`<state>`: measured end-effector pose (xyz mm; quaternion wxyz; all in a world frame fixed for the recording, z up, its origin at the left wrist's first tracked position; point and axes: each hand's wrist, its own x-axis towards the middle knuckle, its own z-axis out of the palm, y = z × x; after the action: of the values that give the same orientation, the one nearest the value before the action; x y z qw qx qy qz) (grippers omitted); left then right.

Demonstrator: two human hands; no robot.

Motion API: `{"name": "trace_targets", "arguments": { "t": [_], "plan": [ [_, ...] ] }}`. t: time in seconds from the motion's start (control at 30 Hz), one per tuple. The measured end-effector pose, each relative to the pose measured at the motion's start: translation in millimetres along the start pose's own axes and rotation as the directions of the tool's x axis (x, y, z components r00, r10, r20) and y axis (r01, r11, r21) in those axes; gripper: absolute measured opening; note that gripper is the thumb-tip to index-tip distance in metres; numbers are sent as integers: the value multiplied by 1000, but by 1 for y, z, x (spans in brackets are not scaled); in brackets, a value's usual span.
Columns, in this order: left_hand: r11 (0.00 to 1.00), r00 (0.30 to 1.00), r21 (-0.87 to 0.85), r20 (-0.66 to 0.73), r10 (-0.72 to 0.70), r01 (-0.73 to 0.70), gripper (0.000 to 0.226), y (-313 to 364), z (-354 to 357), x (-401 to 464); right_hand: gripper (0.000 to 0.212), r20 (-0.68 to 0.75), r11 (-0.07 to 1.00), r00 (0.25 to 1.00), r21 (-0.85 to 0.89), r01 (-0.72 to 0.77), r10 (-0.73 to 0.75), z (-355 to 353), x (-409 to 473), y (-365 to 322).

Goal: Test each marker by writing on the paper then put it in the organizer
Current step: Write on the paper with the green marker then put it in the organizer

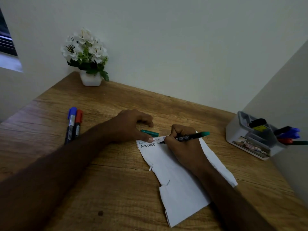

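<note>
Marker (191, 136) tip hidden behind gripping right hand (185, 147); left hand (131, 125) relaxed, thumb on paper (180, 180)

Dim, greenish light fills a room corner, and the brightest patch is the window (8, 52) at the far left edge, which throws a cool bluish sheen across the left corner of the desk (116, 100). Both forearms read as near-black silhouettes in the lower part of the view, soft and out of focus near the bottom edge. The paper (180, 177) stays the lightest surface near the desk's middle. Wide-angle distortion bows the walls and tilts the desk edges. Fine detail is smeared and slightly noisy throughout, and nothing shows glare.
</note>
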<state>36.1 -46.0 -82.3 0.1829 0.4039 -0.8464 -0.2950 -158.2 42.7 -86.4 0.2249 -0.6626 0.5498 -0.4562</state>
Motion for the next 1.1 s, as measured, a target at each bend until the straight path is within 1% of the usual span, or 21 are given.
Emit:
{"name": "trace_targets", "arguments": {
  "t": [0.07,0.3,0.43,0.57,0.7,0.93,1.1],
  "plan": [
    [1000,1000,-2,0,5,-5,53,0,0,0,31,-4,1000,1000,4,0,0,0,0,-1],
    [1000,1000,-2,-6,14,-14,55,-1,0,0,31,14,1000,1000,4,16,-16,-1,-1,0],
    [1000,1000,-6,-10,14,-14,55,-1,1,0,25,-24,1000,1000,15,9,-8,-1,0,1],
    [1000,1000,-12,-12,12,-12,55,-1,1,0,33,-23,1000,1000,-16,4,-5,-1,2,4],
    [1000,1000,-2,-13,8,-8,54,0,0,-1,35,-1,1000,1000,-30,6,-6,-1,1,4],
    [1000,1000,-16,-13,2,-2,54,-1,1,0,33,-30,1000,1000,3,-4,4,-1,2,5],
    [1000,1000,-15,-6,13,-13,52,0,0,-1,24,-20,1000,1000,-10,-2,1,0,1,2]
  ]
}}
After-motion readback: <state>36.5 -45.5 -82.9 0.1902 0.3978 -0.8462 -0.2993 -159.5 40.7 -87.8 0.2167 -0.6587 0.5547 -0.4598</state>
